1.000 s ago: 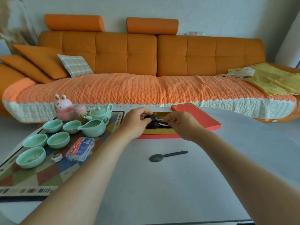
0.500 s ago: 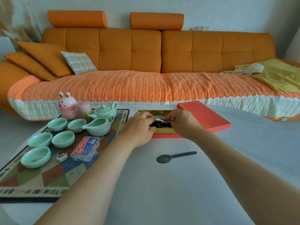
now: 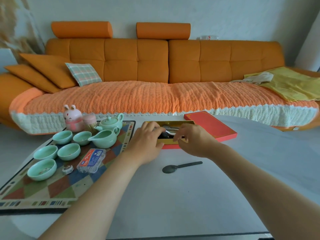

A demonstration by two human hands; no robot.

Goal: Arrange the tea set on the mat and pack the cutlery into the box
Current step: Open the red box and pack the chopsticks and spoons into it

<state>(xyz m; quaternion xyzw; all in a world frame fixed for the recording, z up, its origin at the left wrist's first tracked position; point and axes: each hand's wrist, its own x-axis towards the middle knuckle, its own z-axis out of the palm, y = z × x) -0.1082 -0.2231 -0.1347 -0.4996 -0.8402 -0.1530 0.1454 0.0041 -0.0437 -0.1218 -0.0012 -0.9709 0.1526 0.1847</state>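
Observation:
The open box (image 3: 187, 122) with a gold lining lies at the table's far middle, with dark and silver cutlery (image 3: 170, 130) inside. My left hand (image 3: 147, 143) lies over the box's left end, fingers resting on the cutlery and thumb along the front wall. Just above the box's front edge hovers my right hand (image 3: 194, 141), fingers loosely curled and holding nothing. A black spoon (image 3: 180, 167) lies on the table in front of the box. On the patterned mat (image 3: 52, 189) stand a green teapot (image 3: 110, 122), a green pitcher (image 3: 104, 138) and several green cups (image 3: 69, 151).
The red box lid (image 3: 212, 128) lies right of the box. A pink rabbit figure (image 3: 72, 118), a toothpick jar (image 3: 90, 121), a plastic case (image 3: 91, 160) and a small wrapped disc (image 3: 67, 169) share the mat. An orange sofa (image 3: 155, 63) runs behind the white table (image 3: 181, 205).
Both hands lowered the dark cutlery into the box. My right hand has let go and drawn back a little toward me; my left hand stays on the cutlery.

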